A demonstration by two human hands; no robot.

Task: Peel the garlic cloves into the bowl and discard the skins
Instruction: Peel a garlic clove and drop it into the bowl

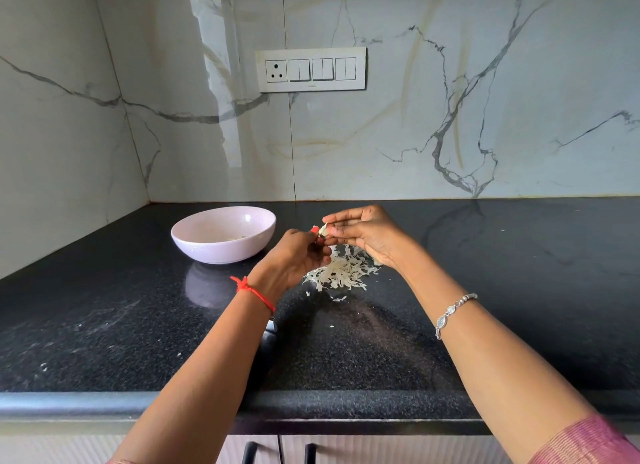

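Where the two grips meet above the dark table (485, 290), a corner of glossy white wall (415, 117) with grey veins rises beyond them. A white switch plate (310, 69) with one socket sits on it, high above the grips. Below the forearms, under the table's rounded front edge, two dark cabinet handles (249, 453) show. The table is polished black stone, speckled, and mirrors the bowl.

The left grip (298, 256) has curled fingers and the right grip (367, 235) straighter ones. Both pinch one small pale garlic clove (323, 230), held in the air between their tips. A red thread (254, 292) circles the left wrist and a silver bracelet (453, 313) the right.

Directly under the grips lies a loose heap of thin, papery, off-white skins (341, 273), with a few flakes nearer the person. Just left of the left grip stands a round, smooth, pale pink bowl (221, 252), upright, holding a few pale pieces (237, 237) too small to tell exactly.
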